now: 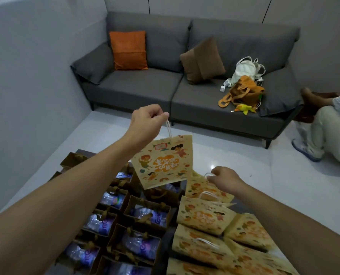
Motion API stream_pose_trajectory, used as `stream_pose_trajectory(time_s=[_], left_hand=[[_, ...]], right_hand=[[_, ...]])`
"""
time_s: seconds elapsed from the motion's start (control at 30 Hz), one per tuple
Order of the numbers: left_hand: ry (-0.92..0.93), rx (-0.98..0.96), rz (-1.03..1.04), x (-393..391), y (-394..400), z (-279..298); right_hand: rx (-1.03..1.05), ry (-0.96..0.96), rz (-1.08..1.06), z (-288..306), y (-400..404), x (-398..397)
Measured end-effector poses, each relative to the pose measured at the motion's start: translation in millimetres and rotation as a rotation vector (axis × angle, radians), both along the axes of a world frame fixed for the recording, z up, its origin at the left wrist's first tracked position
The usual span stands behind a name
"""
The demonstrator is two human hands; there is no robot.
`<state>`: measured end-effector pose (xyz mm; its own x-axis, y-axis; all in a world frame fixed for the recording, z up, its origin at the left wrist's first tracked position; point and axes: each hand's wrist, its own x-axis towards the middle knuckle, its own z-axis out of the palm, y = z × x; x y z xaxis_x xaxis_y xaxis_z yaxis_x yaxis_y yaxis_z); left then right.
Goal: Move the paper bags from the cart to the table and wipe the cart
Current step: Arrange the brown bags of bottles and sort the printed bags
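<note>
Head view: left hand (147,120) raised, pinching hanging paper bag's (163,161) handle; right hand (224,178) low, fingers curled on another bag's handle (207,174).

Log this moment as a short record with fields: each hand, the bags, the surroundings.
left hand: left hand raised, pinching the white handle of a yellow cartoon bag that hangs in the air
right hand: right hand low, fingers curled on the white handle of a flat yellow bag
yellow bags: several more lying flat in a row at right
brown bags: open brown bags standing in rows at left, wrapped items inside
background: grey sofa, orange cushion
</note>
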<state>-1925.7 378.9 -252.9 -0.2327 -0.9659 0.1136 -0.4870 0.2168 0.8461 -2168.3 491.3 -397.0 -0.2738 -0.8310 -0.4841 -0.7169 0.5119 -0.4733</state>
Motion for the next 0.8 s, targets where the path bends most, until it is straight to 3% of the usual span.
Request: stream_pose_trajectory(time_s=[0.13,0.3,0.57,0.7,0.8], left_hand=[[0.020,-0.001,-0.007,1,9,-3],[0.048,0.033,0.007,9,20,-9],[0.052,0.032,0.045,24,44,-18],[0.049,0.021,0.048,30,52,-18],[0.059,0.013,0.053,35,57,-17]], right_hand=[[-0.171,0.094,-0.068,-4,19,3],[-0.165,0.178,-0.097,-14,44,10],[0.023,-0.051,-0.041,-19,78,26],[-0.134,0.158,-0.054,-22,90,31],[-0.191,0.049,-0.002,-27,102,39]])
